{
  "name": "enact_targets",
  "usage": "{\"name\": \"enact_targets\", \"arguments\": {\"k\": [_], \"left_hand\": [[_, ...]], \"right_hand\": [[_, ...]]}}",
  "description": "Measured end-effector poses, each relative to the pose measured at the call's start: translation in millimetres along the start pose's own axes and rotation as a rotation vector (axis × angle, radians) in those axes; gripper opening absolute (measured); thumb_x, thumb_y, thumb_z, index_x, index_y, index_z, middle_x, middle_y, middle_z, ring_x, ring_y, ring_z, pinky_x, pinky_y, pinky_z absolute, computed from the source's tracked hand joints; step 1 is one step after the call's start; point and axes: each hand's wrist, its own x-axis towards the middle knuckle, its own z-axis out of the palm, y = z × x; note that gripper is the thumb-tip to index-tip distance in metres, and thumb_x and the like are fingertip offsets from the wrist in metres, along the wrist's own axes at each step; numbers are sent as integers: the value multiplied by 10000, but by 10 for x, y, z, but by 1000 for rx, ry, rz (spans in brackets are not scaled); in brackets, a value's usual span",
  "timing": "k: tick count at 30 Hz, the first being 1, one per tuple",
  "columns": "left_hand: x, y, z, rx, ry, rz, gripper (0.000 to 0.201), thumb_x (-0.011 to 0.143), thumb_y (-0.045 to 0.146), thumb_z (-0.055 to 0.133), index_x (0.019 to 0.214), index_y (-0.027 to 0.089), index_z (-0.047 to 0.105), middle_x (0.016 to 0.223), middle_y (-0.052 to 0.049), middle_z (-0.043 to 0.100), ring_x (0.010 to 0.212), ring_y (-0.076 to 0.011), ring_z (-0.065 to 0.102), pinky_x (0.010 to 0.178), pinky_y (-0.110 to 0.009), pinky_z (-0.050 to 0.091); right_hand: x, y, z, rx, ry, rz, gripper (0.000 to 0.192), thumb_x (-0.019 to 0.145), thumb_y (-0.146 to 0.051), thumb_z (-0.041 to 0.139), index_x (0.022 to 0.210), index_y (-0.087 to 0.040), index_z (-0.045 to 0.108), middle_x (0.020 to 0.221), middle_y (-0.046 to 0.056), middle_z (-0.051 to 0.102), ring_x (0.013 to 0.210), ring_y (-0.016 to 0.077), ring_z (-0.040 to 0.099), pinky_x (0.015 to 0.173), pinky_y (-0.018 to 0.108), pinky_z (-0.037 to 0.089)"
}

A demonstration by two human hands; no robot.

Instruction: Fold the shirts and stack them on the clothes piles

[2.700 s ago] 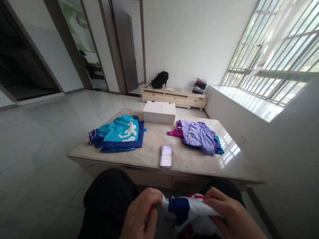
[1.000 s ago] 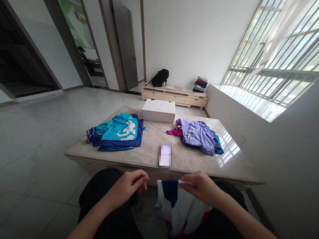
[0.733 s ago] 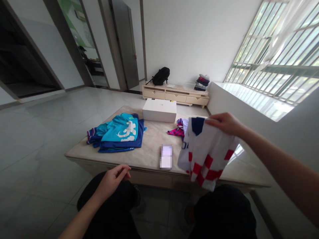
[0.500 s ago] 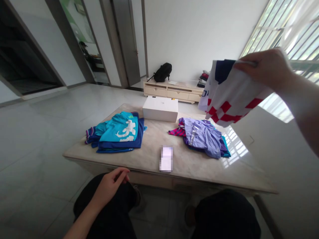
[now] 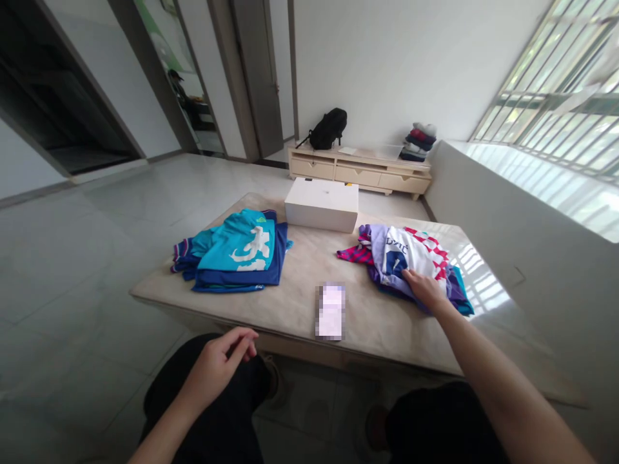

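Note:
On the right side of the table, my right hand [image 5: 425,288] has its fingers closed at the near edge of a white jersey [image 5: 409,243] with red checks, dark lettering and a navy number panel. The jersey lies on top of a pile of lilac, purple and teal shirts [image 5: 457,293]. My left hand [image 5: 227,356] hovers or rests above my left knee, fingers curled together and nothing visible in them. To its upper right, a pale pixelated rectangular object [image 5: 331,312] lies near the table's front edge. A pile of blue shirts [image 5: 242,248], turquoise one uppermost, sits on the left.
A white box [image 5: 322,205] stands at the table's [image 5: 300,283] far side. Behind it, a low cabinet [image 5: 358,173] carries a black backpack [image 5: 329,129] and a stack of folded clothes [image 5: 418,143]. Through a doorway at the back left, a person [image 5: 181,90] is partly visible.
My right hand has come down and left from the upper right, laying the white jersey onto the right-hand pile. My left hand has stayed nearly still. The view has shifted slightly right.

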Motion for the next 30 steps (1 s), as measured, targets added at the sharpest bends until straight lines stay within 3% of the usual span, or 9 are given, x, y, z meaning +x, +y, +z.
{"name": "enact_targets", "arguments": {"k": [3,6,9,12,14,16,20,24,30], "left_hand": [[-40,0,-6,27,-9,6,340,993,518,552,964,229,728,744,1,742,670,-177,706,641,-235,560],[112,-67,-21,135,-50,67,390,1034,503,466,971,218,724,778,-15,765,705,-187,734,682,-249,598],[593,-204,-58,298,-40,118,386,1037,458,451,978,207,738,929,-63,799,885,-233,764,831,-311,625],[1248,-385,-145,461,88,119,273,1002,365,565,1026,161,744,1274,-147,720,1249,-318,643,1127,-475,484],[1608,-517,-228,563,177,95,268,999,325,628,1184,143,698,1434,-151,617,1368,-332,545,1168,-564,419],[1826,-646,-304,648,231,66,336,997,316,666,1293,158,645,1461,-134,586,1355,-323,550,1130,-583,451],[1914,-846,-335,775,256,21,339,997,319,681,1298,167,643,1372,-115,638,1235,-292,632,1043,-533,535],[1842,-912,-291,876,260,-29,330,1009,331,664,1290,162,640,1308,-108,663,1165,-275,662,997,-511,561],[1712,-848,-332,972,212,-51,278,1009,340,658,1217,154,664,1262,-98,674,1148,-268,659,990,-503,555]], "right_hand": [[-132,-78,277,61,12,57,236,1062,-276,551,1244,-150,634,1071,67,708,781,162,675,661,282,529],[-176,-90,302,136,52,110,247,1078,-266,472,1202,-158,656,1031,102,727,795,200,693,613,263,424],[-313,-162,212,221,125,202,244,1054,-280,481,1134,-173,685,1031,127,738,902,248,698,632,274,377],[-605,-280,82,326,230,358,311,1041,-310,458,1235,-185,667,1118,147,738,1013,280,680,657,292,378],[-845,-351,6,414,271,473,378,1032,-358,437,1306,-199,643,1041,132,759,923,278,695,625,299,364],[-1070,-417,-37,525,264,548,386,998,-395,451,1253,-212,676,848,85,767,735,260,691,577,298,345],[-1325,-564,-22,770,216,552,385,939,-471,460,1047,-211,723,722,38,761,568,216,650,540,294,393],[-1285,-647,12,925,218,564,479,927,-533,437,1120,-184,703,743,59,772,517,198,603,519,297,409],[-1105,-690,21,1027,211,595,512,910,-508,451,1172,-145,700,743,85,773,489,190,568,492,291,390]]}}
